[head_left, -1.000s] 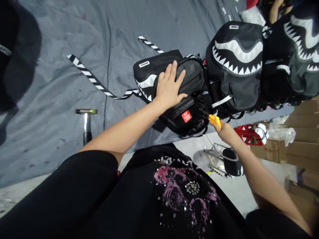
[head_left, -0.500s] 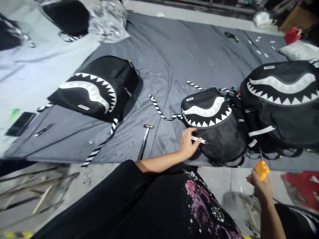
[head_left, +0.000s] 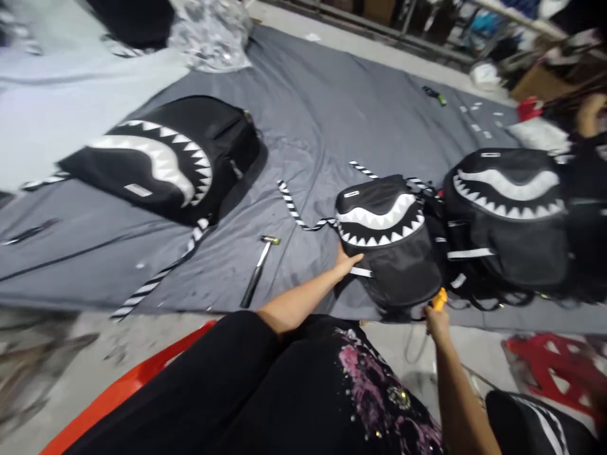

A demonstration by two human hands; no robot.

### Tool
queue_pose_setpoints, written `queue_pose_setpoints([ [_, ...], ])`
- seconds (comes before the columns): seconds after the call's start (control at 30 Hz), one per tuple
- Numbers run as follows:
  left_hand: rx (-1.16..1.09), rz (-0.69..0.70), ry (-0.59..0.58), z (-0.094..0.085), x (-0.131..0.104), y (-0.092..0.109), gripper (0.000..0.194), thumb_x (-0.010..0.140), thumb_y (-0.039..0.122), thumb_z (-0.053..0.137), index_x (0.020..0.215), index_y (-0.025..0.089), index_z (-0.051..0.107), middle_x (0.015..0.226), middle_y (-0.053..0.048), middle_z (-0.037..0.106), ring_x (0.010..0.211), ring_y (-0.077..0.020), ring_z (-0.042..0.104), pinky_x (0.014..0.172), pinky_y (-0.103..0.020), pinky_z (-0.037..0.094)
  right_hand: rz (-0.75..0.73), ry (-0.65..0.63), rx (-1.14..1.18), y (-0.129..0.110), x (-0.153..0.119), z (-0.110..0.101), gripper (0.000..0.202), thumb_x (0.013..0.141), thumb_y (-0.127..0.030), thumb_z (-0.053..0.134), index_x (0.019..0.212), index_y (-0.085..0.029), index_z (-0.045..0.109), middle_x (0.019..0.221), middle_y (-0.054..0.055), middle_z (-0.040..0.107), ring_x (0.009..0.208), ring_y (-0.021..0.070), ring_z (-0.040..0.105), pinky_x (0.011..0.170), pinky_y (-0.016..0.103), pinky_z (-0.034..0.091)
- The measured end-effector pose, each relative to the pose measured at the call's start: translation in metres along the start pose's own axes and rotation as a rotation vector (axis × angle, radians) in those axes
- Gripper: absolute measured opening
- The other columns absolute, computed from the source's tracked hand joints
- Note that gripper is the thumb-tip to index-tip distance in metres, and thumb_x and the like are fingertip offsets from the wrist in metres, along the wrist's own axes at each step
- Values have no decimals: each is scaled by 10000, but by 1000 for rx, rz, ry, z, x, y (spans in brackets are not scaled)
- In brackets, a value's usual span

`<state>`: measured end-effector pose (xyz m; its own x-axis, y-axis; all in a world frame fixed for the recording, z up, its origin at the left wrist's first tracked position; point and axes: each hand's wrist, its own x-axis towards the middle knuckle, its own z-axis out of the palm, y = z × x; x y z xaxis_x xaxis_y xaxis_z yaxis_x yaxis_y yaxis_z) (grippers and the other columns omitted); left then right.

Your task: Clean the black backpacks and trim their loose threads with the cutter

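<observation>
A small black backpack (head_left: 379,221) with a white shark-mouth print lies face up near the table's front edge. My left hand (head_left: 345,262) grips its left side, thumb on the front by the white side strip and fingers partly hidden behind. At the bag's lower right corner, my right hand (head_left: 437,319) is closed round an orange tool (head_left: 440,298); its kind is not clear and its tip is hidden against the bag. A striped strap (head_left: 298,215) trails from the bag's left side.
A larger shark-mouth backpack (head_left: 512,221) stands close on the right; another backpack (head_left: 175,155) lies at left. Between lie a hammer (head_left: 258,268) and a grey cloth (head_left: 327,114). A red stool (head_left: 552,366) is on the floor at right. A person's arm (head_left: 590,114) shows at the far right.
My right hand has brought the orange tool left and up to the small backpack's lower corner. My left hand stays at the bag's side, its thumb on the front. The view has shifted.
</observation>
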<state>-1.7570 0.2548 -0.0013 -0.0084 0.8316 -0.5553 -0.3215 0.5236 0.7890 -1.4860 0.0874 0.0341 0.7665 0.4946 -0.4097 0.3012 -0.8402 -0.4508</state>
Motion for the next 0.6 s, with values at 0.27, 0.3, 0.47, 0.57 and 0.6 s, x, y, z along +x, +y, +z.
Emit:
queue_pose_setpoints([
  [0.27,-14,-134,-105,-55,-38,45,301,756,317,758,983,146,661,1037,-74,745,1062,-233,694,1038,-378,510,-378,26,263,-26,-111,-40,337,717,-310,534,1028,-224,635,881,36,693,807,229,649,767,350,543],
  [0.3,-24,-126,-98,-52,-44,55,268,758,325,756,945,152,673,1015,-64,749,1052,-232,698,1014,-360,530,-446,54,262,-32,-120,-52,334,730,-290,515,1037,-228,632,895,41,689,816,228,647,783,355,541],
  [0.47,-68,160,-176,36,-72,123,322,751,412,771,976,193,695,1072,-29,741,1149,-222,653,1030,-321,525,-576,252,381,-56,-118,-139,150,779,-303,549,876,-219,624,855,43,665,794,203,635,761,323,537],
  [0.57,-141,457,-409,125,-82,170,511,797,518,715,1142,146,655,1245,-68,677,1226,-209,594,1124,-334,438,-541,477,496,-63,-78,-204,164,816,-356,588,786,-197,617,794,61,659,760,203,627,747,335,537],
  [0.6,-112,486,-469,154,-85,180,565,843,556,650,1219,136,616,1298,-87,644,1218,-213,597,1138,-372,422,-539,516,507,-64,-60,-224,176,820,-360,602,767,-192,610,750,57,650,733,197,624,739,339,537],
])
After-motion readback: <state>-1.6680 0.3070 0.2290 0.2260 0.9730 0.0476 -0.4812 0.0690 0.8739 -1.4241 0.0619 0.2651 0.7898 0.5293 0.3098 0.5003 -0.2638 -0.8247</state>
